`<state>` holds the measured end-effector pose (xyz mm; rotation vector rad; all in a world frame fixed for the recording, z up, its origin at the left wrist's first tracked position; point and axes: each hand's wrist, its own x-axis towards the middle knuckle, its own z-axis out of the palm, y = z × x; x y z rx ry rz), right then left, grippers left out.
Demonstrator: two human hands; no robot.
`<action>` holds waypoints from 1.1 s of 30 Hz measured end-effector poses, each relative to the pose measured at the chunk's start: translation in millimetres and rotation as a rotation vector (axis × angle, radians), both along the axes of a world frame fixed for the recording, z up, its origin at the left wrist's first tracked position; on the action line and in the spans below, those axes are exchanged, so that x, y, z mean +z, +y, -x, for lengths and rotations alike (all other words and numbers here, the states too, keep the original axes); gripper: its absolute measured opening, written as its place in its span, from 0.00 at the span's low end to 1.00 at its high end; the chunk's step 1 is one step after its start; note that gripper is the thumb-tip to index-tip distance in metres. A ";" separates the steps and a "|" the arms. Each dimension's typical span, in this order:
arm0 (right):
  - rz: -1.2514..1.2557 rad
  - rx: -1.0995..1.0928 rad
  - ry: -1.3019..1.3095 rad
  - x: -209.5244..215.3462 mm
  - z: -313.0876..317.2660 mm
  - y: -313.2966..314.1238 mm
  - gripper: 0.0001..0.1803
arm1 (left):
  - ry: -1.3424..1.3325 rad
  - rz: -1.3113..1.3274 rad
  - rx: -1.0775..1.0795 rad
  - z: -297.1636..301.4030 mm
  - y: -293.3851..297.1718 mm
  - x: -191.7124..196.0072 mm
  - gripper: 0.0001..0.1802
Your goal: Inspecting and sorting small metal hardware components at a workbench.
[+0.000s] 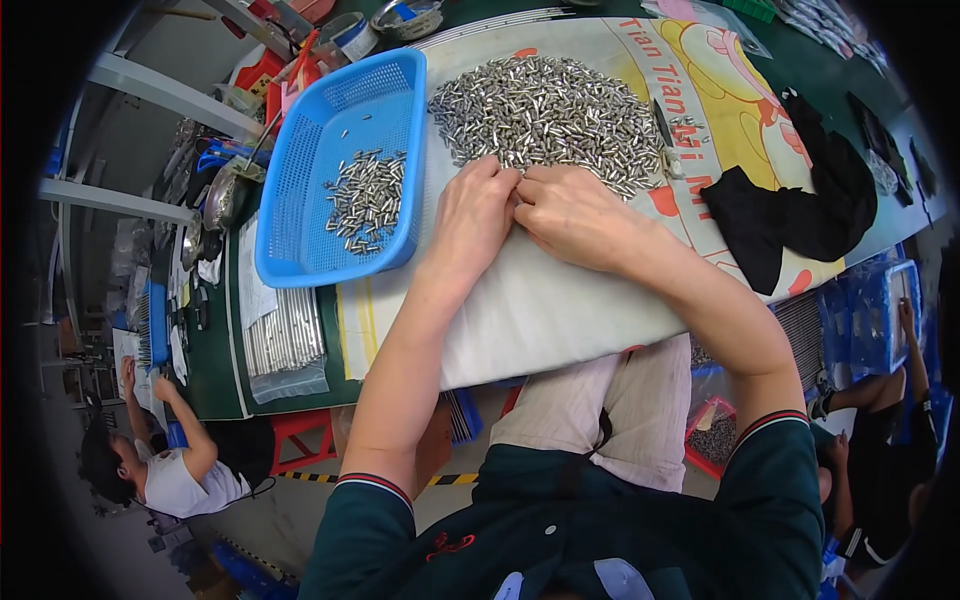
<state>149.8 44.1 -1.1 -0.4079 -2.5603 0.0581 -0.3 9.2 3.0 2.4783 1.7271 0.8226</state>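
Observation:
A wide pile of small silvery metal pins (540,105) lies spread on a printed cloth (560,320) over the table. At the pile's near edge, my left hand (475,210) and my right hand (575,215) meet, fingertips pinched together. Whatever sits between the fingers is hidden from view. Left of my hands stands a blue perforated plastic basket (300,225), with a smaller heap of the same kind of pins (368,195) in it.
A black cloth garment (790,215) is at the right of the table. Bagged metal rods (285,340) lie below the basket. Metal bowls (222,200) and tools crowd the left edge. One person (180,460) works at lower left, others sit at right.

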 end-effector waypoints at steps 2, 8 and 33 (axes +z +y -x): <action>-0.033 -0.027 -0.027 0.5 0.9 -3.3 0.04 | 0.019 0.007 0.017 -0.6 -2.2 0.7 0.02; -0.066 -0.066 -0.062 2.3 2.6 -2.5 0.04 | 0.057 -0.018 0.096 -6.8 -1.9 -6.5 0.04; 0.448 -0.109 0.723 9.4 8.0 13.2 0.06 | -1.285 0.020 0.003 -17.6 -6.2 2.9 0.07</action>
